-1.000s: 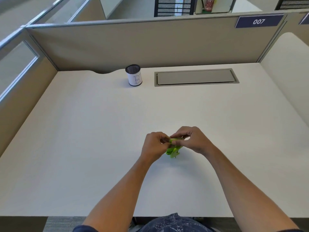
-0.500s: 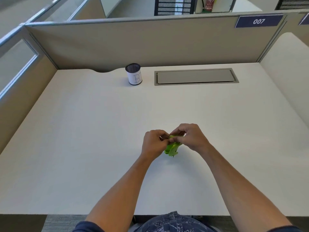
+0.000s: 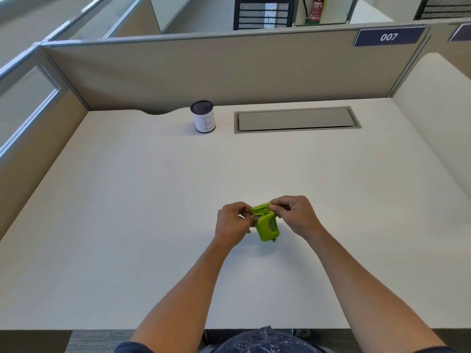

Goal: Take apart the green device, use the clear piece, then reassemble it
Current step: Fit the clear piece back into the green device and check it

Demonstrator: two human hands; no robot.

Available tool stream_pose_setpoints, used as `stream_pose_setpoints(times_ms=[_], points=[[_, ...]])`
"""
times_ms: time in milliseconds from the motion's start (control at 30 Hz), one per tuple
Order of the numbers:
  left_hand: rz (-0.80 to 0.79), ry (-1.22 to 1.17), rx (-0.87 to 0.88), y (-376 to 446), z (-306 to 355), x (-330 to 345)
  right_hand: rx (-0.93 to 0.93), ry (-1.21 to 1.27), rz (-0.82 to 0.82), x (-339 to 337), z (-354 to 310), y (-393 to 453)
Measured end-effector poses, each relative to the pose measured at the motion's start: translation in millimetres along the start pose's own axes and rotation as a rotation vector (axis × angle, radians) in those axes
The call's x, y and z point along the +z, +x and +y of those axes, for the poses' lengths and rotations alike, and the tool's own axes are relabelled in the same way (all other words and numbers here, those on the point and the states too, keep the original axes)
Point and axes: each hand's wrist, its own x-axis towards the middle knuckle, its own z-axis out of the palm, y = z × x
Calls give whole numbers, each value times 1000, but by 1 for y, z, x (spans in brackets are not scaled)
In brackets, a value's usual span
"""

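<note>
Green device (image 3: 265, 224): held just above the table (image 3: 127, 200), near its front middle, between both hands; the body hangs down toward 6 o'clock, with thin metal strips showing on its right face.
Top part: a green flap or cap at the device's 12 o'clock end looks tilted up and away from the body. A second ago the device was mostly buried under the fingers; now far more of it shows and the top looks partly opened.
Left hand (image 3: 233, 221): at 9 o'clock of the device, its grip clamped on the upper left edge.
Right hand (image 3: 295, 215): at 3 o'clock, fingertips pinched on the raised top part.
Clear piece: cannot be made out; too small or hidden.
Meaning for the task: probably the take-apart step is under way, with the top being worked loose; nothing has yet come off.
Further out: a mesh cup (image 3: 203, 116) stands at 11 o'clock, well apart; a grey cable hatch (image 3: 297, 119) lies at 1 o'clock by the partition.
</note>
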Motion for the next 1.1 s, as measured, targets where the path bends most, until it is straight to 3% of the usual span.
stream_pose_setpoints(times_ms=[233, 500, 800, 1100], points=[[104, -440, -254, -4, -11, 5, 52, 51, -82, 12, -3, -7], [153, -629, -456, -12, -28, 13, -236, -681, -272, 25, -7, -7], [109, -398, -386, -16, -30, 6, -315, -801, -388, 34, -13, -1], [-32, 223, -194, -22, -22, -9, -493, -902, -366, 39, -5, -5]])
